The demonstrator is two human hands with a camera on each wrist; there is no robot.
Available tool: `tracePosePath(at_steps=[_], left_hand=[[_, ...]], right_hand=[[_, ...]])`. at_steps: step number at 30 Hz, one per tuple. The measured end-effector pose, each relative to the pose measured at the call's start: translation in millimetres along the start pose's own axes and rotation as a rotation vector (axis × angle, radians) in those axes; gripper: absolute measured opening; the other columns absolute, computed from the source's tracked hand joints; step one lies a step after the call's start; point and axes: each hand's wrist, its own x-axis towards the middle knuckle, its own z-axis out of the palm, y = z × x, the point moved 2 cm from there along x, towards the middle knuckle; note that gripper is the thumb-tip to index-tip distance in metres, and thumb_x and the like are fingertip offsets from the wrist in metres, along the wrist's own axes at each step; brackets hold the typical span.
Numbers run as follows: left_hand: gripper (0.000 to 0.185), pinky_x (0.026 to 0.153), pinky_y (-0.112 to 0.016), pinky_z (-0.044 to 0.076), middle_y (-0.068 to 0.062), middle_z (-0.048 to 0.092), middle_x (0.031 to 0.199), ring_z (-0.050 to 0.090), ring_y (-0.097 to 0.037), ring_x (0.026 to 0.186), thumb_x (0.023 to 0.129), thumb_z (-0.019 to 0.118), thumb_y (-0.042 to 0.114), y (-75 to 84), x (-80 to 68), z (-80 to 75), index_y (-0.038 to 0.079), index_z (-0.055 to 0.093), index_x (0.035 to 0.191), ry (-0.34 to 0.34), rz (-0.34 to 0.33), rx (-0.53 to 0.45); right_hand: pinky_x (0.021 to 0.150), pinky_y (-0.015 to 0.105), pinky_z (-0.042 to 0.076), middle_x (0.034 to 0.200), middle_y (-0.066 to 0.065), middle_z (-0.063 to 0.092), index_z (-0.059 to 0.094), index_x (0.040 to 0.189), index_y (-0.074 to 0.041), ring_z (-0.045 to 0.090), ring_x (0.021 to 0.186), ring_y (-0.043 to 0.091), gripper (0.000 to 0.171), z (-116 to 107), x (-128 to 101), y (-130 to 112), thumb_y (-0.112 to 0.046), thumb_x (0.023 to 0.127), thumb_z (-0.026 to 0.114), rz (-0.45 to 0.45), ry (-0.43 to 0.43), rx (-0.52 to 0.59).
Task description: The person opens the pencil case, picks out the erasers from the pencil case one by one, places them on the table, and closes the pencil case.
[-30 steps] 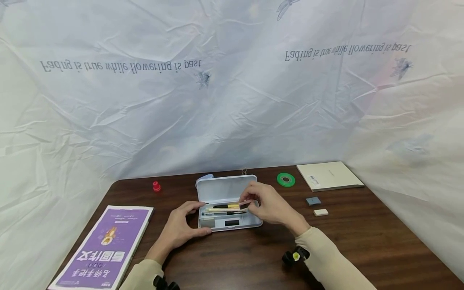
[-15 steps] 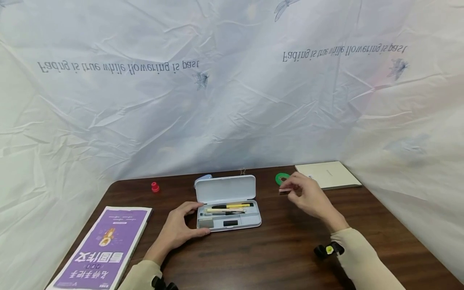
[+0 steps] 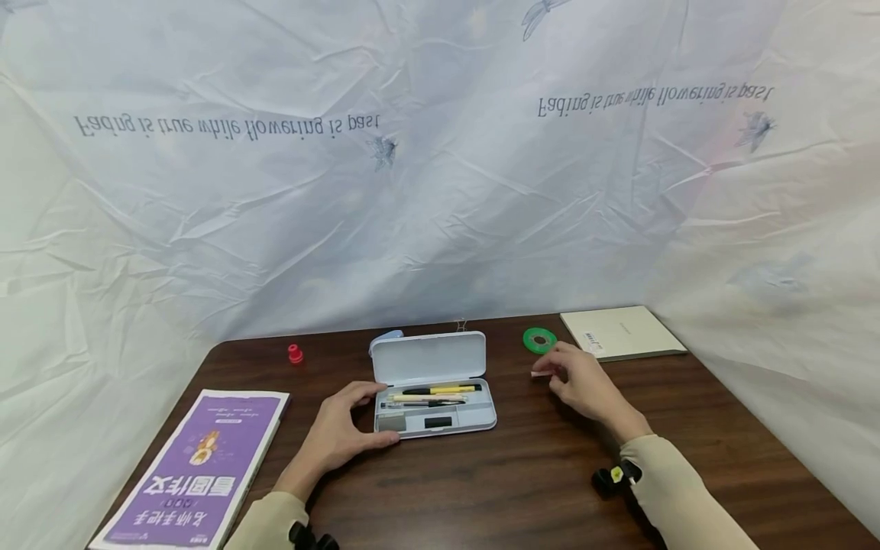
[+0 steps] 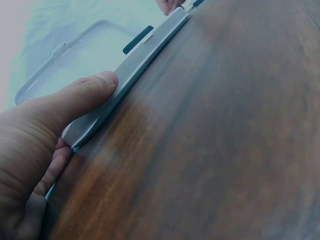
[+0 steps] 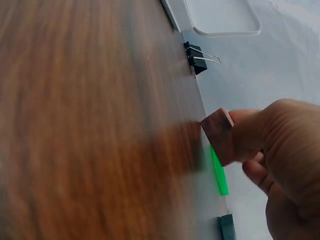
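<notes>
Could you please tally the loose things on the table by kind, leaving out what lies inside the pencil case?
Books: 2, purple book, cream notebook
Pencil case: 1
Erasers: 1, held in the right hand
Green tape roll: 1
Red cap: 1
Binder clip: 1
Total: 7

Your table (image 3: 522,473): pencil case (image 3: 435,416) at centre, pens (image 3: 429,394) inside; book (image 3: 195,470) near left; tape roll (image 3: 539,339) and notebook (image 3: 622,332) far right.

Dark wooden tabletop (image 3: 522,473), smooth with slight gloss. Smooth matt plastic pencil case (image 3: 440,359), pale grey. Creased thin cloth backdrop (image 3: 440,191). Glossy paper book cover (image 3: 199,466), purple. Black metal binder clip (image 5: 196,59). Matt pale eraser (image 5: 220,135).
</notes>
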Motion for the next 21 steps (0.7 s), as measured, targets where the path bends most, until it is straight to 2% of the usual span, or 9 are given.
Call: tracePosePath(at_steps=[4, 7, 11, 15, 21], left_hand=[[0.086, 0.113, -0.052, 0.057, 0.008, 0.07, 0.143, 0.069, -0.021, 0.132, 0.073, 0.102, 0.06, 0.1, 0.2, -0.3, 0.021, 0.073, 0.144, -0.002, -0.006, -0.004], [0.086, 0.113, -0.052, 0.057, 0.009, 0.07, 0.143, 0.069, -0.021, 0.132, 0.073, 0.103, 0.06, 0.0, -0.2, -0.4, 0.022, 0.073, 0.144, -0.005, -0.014, -0.006], [0.086, 0.113, -0.052, 0.057, 0.008, 0.07, 0.144, 0.068, -0.021, 0.133, 0.073, 0.103, 0.059, 0.2, -0.7, -0.6, 0.022, 0.073, 0.145, -0.006, -0.021, -0.011], [0.086, 0.113, -0.052, 0.057, 0.008, 0.07, 0.144, 0.068, -0.021, 0.133, 0.073, 0.103, 0.059, 0.6, -0.8, -0.7, 0.022, 0.073, 0.145, -0.004, -0.017, -0.012], [0.086, 0.113, -0.052, 0.057, 0.008, 0.07, 0.143, 0.069, -0.021, 0.133, 0.074, 0.102, 0.06, 1.1, 0.2, -0.6, 0.022, 0.073, 0.145, 0.001, 0.0, -0.001]], right_hand=[[0.079, 0.033, 0.057, 0.106, -0.003, 0.067, 0.08, 0.106, -0.017, 0.069, 0.095, 0.018, 0.039, -0.3, -0.7, 1.7, 0.017, 0.09, 0.07, 0.031, -0.054, -0.002], [0.079, 0.032, 0.059, 0.105, -0.002, 0.067, 0.077, 0.103, -0.015, 0.069, 0.093, 0.018, 0.035, 0.2, -0.1, 1.2, 0.016, 0.088, 0.073, 0.022, -0.091, 0.01], [0.076, 0.03, 0.058, 0.101, -0.001, 0.066, 0.074, 0.1, -0.014, 0.066, 0.088, 0.017, 0.028, 1.5, 1.9, -0.8, 0.011, 0.087, 0.079, -0.021, -0.107, 0.012], [0.074, 0.028, 0.056, 0.097, -0.002, 0.066, 0.073, 0.098, -0.014, 0.062, 0.086, 0.013, 0.025, 2.6, 3.2, -1.4, 0.007, 0.089, 0.081, -0.018, -0.11, -0.001], [0.079, 0.032, 0.057, 0.102, -0.002, 0.068, 0.077, 0.115, -0.009, 0.063, 0.09, 0.013, 0.025, 2.3, 1.8, -1.6, 0.003, 0.094, 0.08, 0.018, -0.137, -0.025]])
